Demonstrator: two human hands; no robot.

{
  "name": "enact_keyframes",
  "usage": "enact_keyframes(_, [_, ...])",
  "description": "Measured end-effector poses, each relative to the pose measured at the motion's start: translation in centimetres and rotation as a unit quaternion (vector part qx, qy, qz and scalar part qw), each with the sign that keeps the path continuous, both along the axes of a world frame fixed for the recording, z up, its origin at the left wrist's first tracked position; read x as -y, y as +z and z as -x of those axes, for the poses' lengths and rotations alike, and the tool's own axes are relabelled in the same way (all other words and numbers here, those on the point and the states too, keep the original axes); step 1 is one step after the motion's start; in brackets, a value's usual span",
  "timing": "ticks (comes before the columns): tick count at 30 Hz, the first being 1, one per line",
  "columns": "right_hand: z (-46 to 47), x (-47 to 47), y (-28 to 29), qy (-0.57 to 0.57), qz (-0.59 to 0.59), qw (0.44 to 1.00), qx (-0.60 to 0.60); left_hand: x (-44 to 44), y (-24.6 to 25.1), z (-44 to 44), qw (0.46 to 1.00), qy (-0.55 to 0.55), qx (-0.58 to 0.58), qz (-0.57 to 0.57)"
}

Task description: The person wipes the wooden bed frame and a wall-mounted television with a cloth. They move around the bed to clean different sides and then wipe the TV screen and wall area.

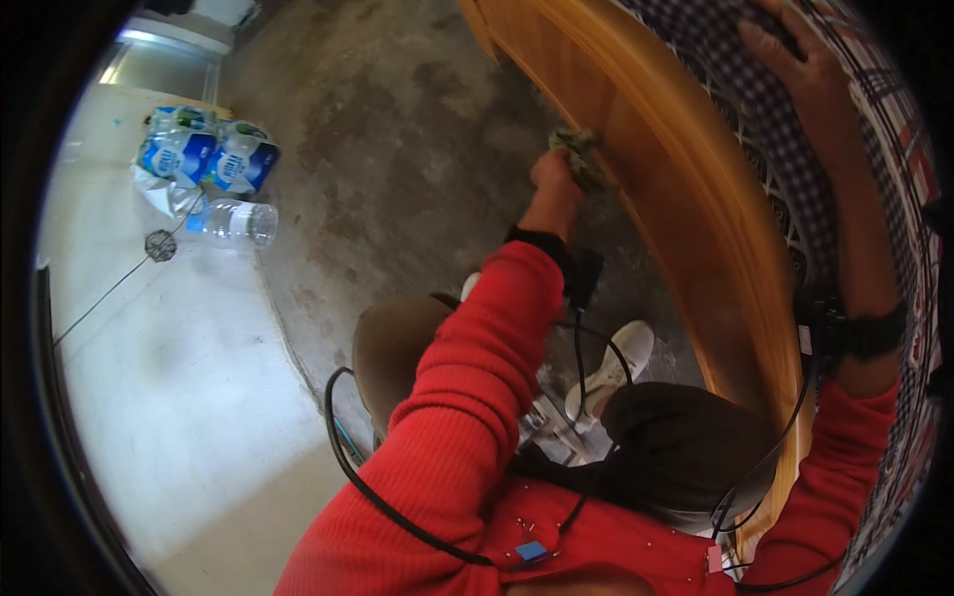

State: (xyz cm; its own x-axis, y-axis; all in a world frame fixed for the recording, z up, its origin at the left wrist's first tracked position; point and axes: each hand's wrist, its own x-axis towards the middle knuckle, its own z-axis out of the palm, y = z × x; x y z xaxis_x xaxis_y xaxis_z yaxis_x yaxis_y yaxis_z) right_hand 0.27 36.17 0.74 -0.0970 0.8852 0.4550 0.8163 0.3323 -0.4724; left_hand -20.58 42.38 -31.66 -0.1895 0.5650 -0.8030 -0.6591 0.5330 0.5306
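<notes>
A crumpled greenish rag [578,160] is bunched in my left hand [555,182], which reaches forward over the floor. The rag lies against the lower edge of the bed's varnished wooden side panel [641,160]. Higher up on the right, my right hand [816,89] rests on the checked fabric [790,171] covering the bed, thumb apart from the fingers and nothing in it. Part of that hand is cut off by the picture's rim. Both wrists wear black straps with devices and cables.
Shrink-wrapped bottles [209,153] and a large clear plastic bottle [242,223] are on the pale surface [186,372] at left, near a small wire ball [160,245] on a cord. My white shoe [615,365] stands on the stained concrete floor [395,149]. Black cables [373,492] loop around my body.
</notes>
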Motion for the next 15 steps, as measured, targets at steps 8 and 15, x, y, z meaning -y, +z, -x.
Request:
enact_keyframes(8, [3.2, 0.1, 1.5, -0.02, 0.027, 0.996, -0.081, 2.0, 0.1, -2.6, 0.961, -0.112, -0.177, -0.18])
enact_keyframes(15, [2.7, 0.2, 0.8, -0.01, 0.014, 0.998, -0.058, 11.3, -0.6, -5.5, 0.714, -0.441, -0.485, -0.245])
